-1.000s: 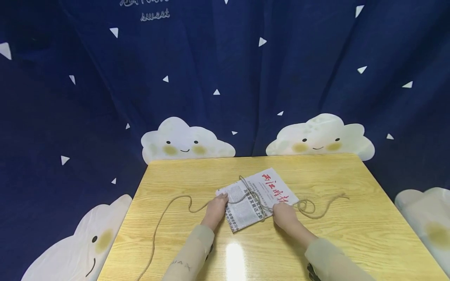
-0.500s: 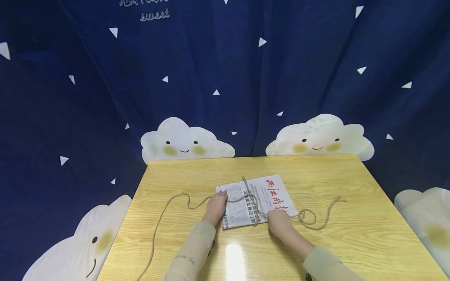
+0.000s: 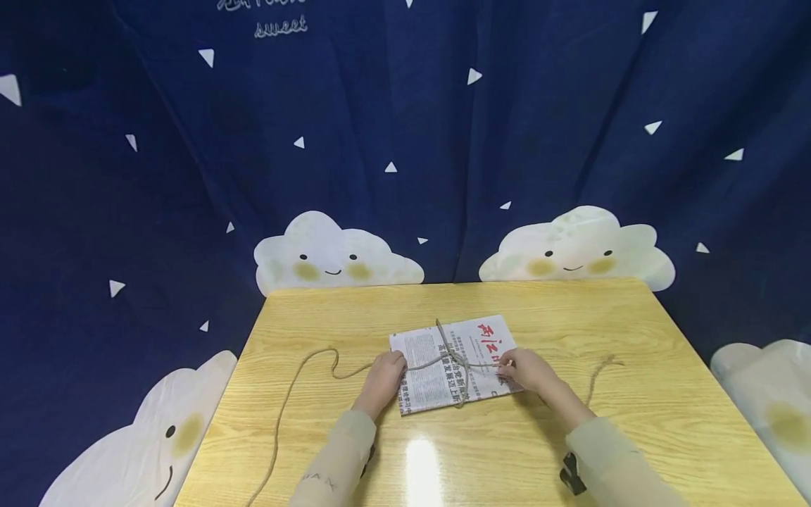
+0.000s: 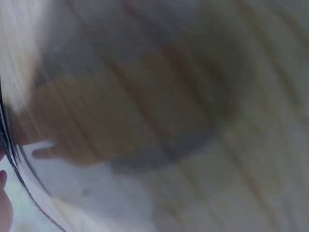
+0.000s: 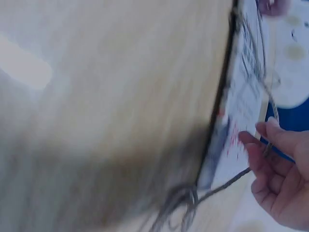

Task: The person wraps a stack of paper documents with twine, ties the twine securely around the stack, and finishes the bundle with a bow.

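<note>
Curtain behind table, newspaper under cord in right fingers; left fingers, grip unclear.

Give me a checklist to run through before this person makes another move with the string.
1. Newspaper lying flat on the table: ok.
2. String crossing over the newspaper's face: ok, the crossing is near the middle.
3. Right hand holding the string: ok, pinched between thumb and finger.
4. Left hand holding the string: cannot tell, it sits at the newspaper's left edge and hides the contact.
5. String free of loops: not ok, loose loops show beside the newspaper.
</note>
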The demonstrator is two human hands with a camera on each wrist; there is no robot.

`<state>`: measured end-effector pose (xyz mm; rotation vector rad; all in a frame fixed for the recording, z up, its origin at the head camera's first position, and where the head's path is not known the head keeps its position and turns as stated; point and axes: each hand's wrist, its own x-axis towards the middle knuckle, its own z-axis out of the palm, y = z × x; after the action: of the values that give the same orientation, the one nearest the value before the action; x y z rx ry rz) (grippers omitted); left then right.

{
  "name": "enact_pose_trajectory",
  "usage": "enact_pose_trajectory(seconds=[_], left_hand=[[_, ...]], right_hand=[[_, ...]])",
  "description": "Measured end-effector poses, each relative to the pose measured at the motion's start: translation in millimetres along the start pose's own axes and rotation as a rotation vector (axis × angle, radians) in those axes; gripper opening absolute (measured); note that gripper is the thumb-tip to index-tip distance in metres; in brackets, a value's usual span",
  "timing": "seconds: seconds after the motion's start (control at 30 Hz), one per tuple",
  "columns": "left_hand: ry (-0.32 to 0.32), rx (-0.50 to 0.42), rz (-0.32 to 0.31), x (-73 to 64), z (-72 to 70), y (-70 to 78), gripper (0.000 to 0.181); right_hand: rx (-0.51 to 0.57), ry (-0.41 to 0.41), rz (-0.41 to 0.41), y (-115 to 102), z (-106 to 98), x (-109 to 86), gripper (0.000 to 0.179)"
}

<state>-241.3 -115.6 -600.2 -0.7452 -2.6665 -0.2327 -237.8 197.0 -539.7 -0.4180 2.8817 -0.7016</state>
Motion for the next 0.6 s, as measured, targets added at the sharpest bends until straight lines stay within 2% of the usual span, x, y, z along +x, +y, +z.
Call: enact_pose_trajectory(seconds=[0.1,0.23,0.33,0.4,0.5,0.6], left_hand=[[-0.064,0.042,0.005,-5.7,-3.1,-1.7,0.006],[-0.079,0.018,-0.005,-11.5,-6.7,-2.2,0.009],[-0.099,-0.038,-0.042,-15.6,-8.3,-2.1,0.010],[-0.130,-0.092,-0.082,-17.8,-9.3,-1.7,0.013],[-0.168,-0.171,-0.141,-20.2,-9.0,-1.4,0.015],[-0.175,-0.252,-0.195,-21.2,-7.4,-1.0,0.011]], right_hand=[[0.030,-0.015,0.021,12.4,-13.1,6.9,0.012],[0.006,0.009,0.015,30.7,-21.4,16.1,0.017],[0.004,0.028,-0.033,42.2,-21.0,19.8,0.025],[0.040,0.026,-0.053,46.9,-18.7,21.6,0.027],[0.144,0.005,-0.018,48.9,-14.0,24.0,0.023],[0.180,-0.015,0.056,46.7,-9.9,26.0,0.017]])
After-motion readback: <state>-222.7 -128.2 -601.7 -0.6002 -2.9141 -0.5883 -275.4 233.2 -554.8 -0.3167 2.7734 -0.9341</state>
